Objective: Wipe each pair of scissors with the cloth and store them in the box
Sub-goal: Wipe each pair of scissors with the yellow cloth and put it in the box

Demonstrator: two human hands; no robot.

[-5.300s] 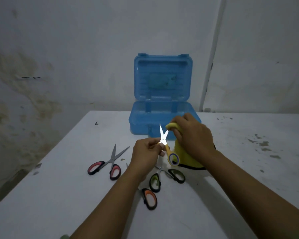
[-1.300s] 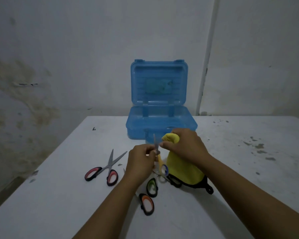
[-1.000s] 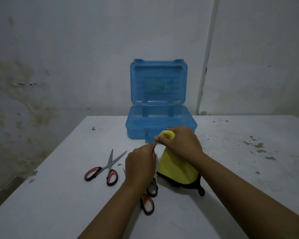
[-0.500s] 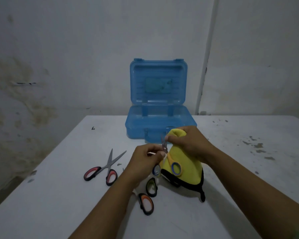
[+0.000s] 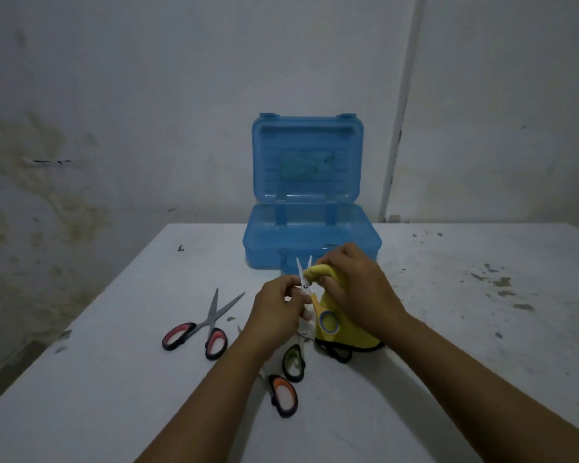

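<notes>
Red scissors lie open on the bench. Small scissors, blades up and slightly parted, are pinched by the left hand. A yellow cloth is gripped by the right hand. Behind stands the open blue box.

We saw shiny metal blades above our grip, soft matt yellow cloth beside, glossy translucent plastic box beyond.

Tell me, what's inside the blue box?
The blue box stands open, lid up. Through its see-through walls I see no scissors inside, but the right hand and yellow cloth cover part of its front.
</notes>
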